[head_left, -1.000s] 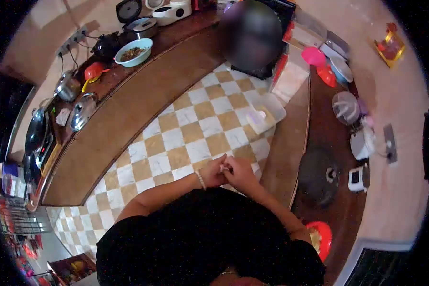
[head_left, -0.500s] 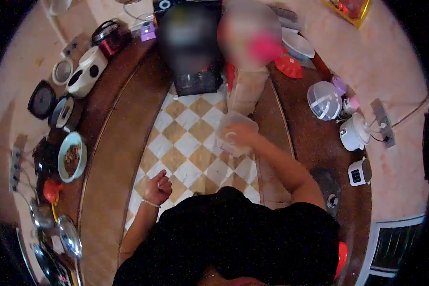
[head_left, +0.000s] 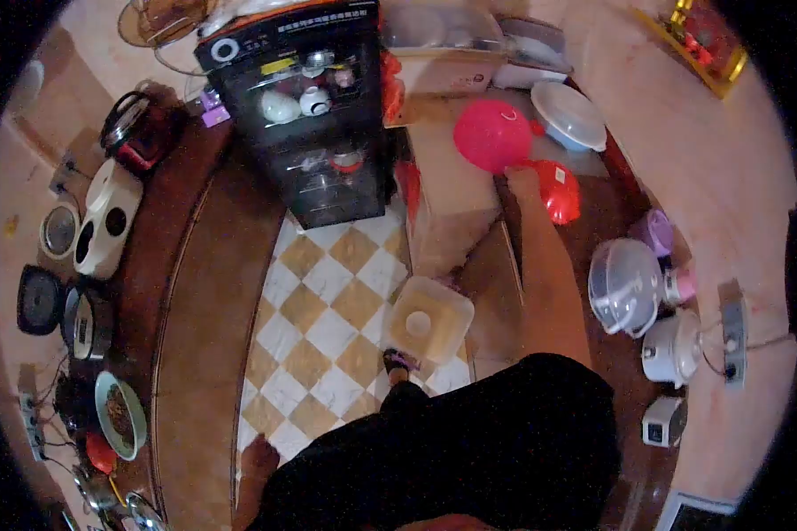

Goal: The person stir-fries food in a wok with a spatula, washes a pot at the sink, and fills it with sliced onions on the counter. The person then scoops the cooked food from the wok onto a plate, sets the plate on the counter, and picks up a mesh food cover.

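Note:
My right hand [head_left: 522, 183] reaches forward over the right-hand counter. It is at the lower edge of a pink bowl-shaped piece [head_left: 492, 135] and beside a glossy red plastic piece [head_left: 559, 191]. Its fingertips are hidden, so whether it grips either one I cannot tell. Low on the left, my left hand [head_left: 259, 458] hangs by the cabinet front, fingers loosely curled and seemingly holding nothing. A translucent square container [head_left: 431, 320] with a round mark in its middle stands low ahead of me, beside my foot [head_left: 398, 361].
A tall black cabinet [head_left: 332, 142] stands at the aisle's end, with a cardboard box [head_left: 452, 190] beside it. The right counter carries a clear-lidded bowl [head_left: 627, 283] and a white rice cooker [head_left: 670, 347]. A bowl of brown food [head_left: 120, 416] sits on the left counter.
My right hand has left the translucent container and moved forward to the pink and red pieces. My left hand appears lower. The view has shifted forward along the aisle.

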`<state>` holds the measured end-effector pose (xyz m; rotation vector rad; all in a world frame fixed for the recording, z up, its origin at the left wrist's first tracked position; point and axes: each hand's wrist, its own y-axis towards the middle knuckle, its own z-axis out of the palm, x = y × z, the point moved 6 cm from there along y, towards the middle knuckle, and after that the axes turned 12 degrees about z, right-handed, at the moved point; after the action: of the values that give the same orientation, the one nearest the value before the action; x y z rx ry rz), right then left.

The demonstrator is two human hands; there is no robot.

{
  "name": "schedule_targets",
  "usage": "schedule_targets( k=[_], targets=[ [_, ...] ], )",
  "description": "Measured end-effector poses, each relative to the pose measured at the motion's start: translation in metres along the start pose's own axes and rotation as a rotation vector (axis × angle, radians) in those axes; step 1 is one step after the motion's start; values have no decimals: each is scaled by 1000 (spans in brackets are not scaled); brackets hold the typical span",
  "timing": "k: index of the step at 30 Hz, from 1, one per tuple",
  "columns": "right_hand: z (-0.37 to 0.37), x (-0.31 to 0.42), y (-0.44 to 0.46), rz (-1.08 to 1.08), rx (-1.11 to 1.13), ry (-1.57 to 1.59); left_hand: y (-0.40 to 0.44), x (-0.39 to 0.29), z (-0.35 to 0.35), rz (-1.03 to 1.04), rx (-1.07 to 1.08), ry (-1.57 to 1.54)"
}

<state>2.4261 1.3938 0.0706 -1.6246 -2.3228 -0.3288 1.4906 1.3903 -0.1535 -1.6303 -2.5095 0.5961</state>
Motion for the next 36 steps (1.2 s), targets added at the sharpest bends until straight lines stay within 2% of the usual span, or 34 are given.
schedule_targets(
  k=[2,5,6,9,18,23,27,31,34,36],
  targets=[
    [9,3,58,73,-53,6,-11,2,6,-158,91,-214],
    [27,0,128,163,-120,15,-16,4,6,-728,107,-975],
    [33,-2,149,189,-138,20,-12,0,6,-852,92,-1101],
    [48,-6,204,243,-185,38,1,-18,-5,-966,81,-1214],
    [67,-16,277,320,-243,169,33,-42,-39,-975,39,-1287],
    [32,-4,288,264,-294,409,49,-40,-45,-950,11,-1318],
    [-31,23,282,123,-282,755,61,-31,-41,-917,27,-1330],
    [-100,71,220,-63,-163,955,76,-16,-38,-841,29,-1338],
    [-112,112,90,-226,-57,827,96,3,-38,-730,30,-1322],
    [-95,128,-20,-298,67,666,109,17,-44,-639,28,-1306]
  ],
)
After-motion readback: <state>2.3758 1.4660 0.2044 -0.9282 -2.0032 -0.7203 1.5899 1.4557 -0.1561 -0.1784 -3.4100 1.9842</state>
